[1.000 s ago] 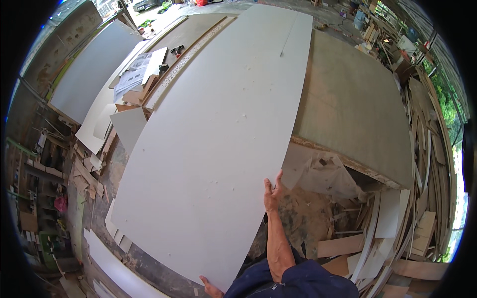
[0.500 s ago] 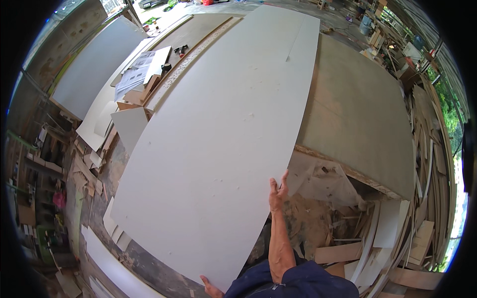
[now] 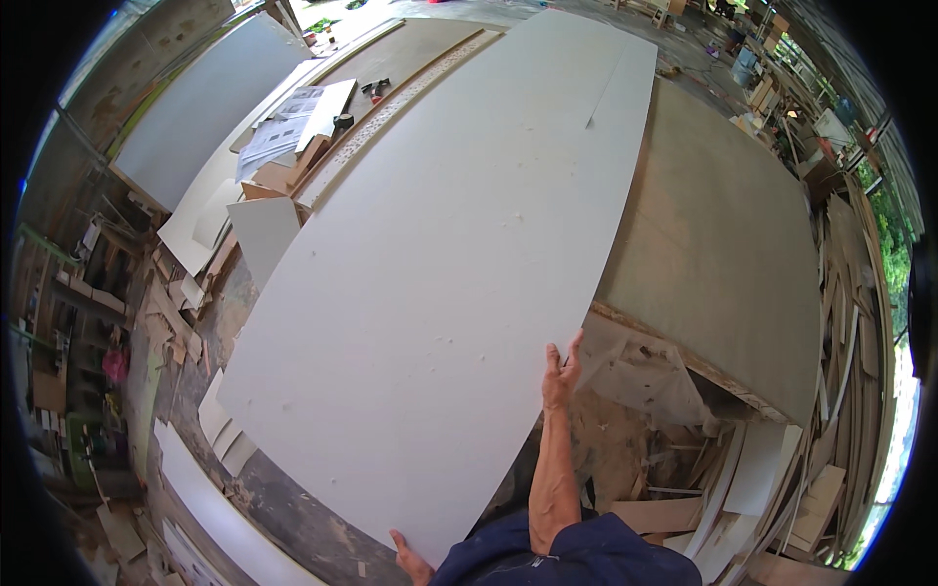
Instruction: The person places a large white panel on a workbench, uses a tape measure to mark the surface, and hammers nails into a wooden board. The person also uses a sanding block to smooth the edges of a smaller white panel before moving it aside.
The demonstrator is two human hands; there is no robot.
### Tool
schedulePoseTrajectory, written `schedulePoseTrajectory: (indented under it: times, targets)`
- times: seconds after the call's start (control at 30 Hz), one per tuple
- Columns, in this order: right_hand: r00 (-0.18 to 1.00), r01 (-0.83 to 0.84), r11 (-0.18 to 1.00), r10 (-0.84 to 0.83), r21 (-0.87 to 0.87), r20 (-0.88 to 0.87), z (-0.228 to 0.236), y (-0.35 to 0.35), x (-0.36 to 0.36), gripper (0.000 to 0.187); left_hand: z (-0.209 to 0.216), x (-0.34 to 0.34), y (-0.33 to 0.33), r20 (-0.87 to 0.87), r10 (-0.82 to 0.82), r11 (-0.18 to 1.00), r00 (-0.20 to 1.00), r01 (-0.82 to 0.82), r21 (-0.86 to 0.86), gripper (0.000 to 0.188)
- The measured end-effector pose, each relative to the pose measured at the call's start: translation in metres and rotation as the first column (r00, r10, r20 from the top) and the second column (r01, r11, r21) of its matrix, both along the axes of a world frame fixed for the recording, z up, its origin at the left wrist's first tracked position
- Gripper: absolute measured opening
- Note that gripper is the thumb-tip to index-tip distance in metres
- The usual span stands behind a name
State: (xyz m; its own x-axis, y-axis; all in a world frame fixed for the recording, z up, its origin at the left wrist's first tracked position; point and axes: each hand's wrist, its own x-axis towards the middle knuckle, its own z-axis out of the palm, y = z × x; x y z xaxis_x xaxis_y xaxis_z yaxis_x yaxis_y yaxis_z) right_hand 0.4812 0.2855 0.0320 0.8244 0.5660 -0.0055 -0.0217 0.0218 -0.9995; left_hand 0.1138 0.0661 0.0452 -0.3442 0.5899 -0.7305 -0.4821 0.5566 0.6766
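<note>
A large white panel [image 3: 430,254] stretches from close to my body away to the far side, small flecks scattered over its face. My right hand [image 3: 562,376] grips its right edge, the thumb on top and the other fingers partly hidden at the edge. At the near edge, by the lower rim of the picture, my left hand [image 3: 410,560] holds the panel with its thumb showing above; its remaining fingers are mostly out of sight. Beyond my right hand, the panel lies beside a brownish board-topped worktable [image 3: 718,244], overlapping its left side.
Left of the panel, a long speckled strip [image 3: 391,117], printed sheets [image 3: 283,127] and a black-and-red tool [image 3: 375,90] lie on a surface. Offcuts [image 3: 176,322] litter the left floor. Wood strips [image 3: 850,322] are stacked at right; another white panel [image 3: 215,98] leans far left.
The whole scene has shifted and turned slightly in the picture, its far part toward the right. Both hands keep their hold on the panel's edges.
</note>
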Motion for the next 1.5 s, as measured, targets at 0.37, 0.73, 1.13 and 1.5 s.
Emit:
schedulePoseTrajectory:
  times: [0.37, 0.73, 1.13, 1.5]
  targets:
    - [0.996, -0.029, 0.998, 0.033, 0.049, -0.080, 0.006, 0.019, 0.022, 0.065, 0.012, 0.038, 0.025, 0.049, 0.082, 0.990, 0.995, -0.087, 0.115, 0.069]
    - [0.999, -0.010, 0.999, 0.011, -0.042, 0.039, 0.000, 0.009, 0.010, 0.067, -0.008, 0.026, 0.025, 0.155, -0.023, 0.987, 0.988, -0.002, 0.161, 0.068]
    - [0.999, -0.032, 0.999, 0.032, -0.012, -0.031, 0.004, -0.028, -0.040, 0.069, 0.006, 0.037, 0.029, 0.156, -0.047, 0.988, 0.987, 0.023, 0.155, 0.068]
    - [0.998, -0.021, 1.000, 0.021, -0.003, -0.066, 0.006, -0.028, -0.035, 0.066, 0.005, 0.038, 0.031, 0.126, -0.085, 0.991, 0.988, 0.071, 0.114, 0.070]
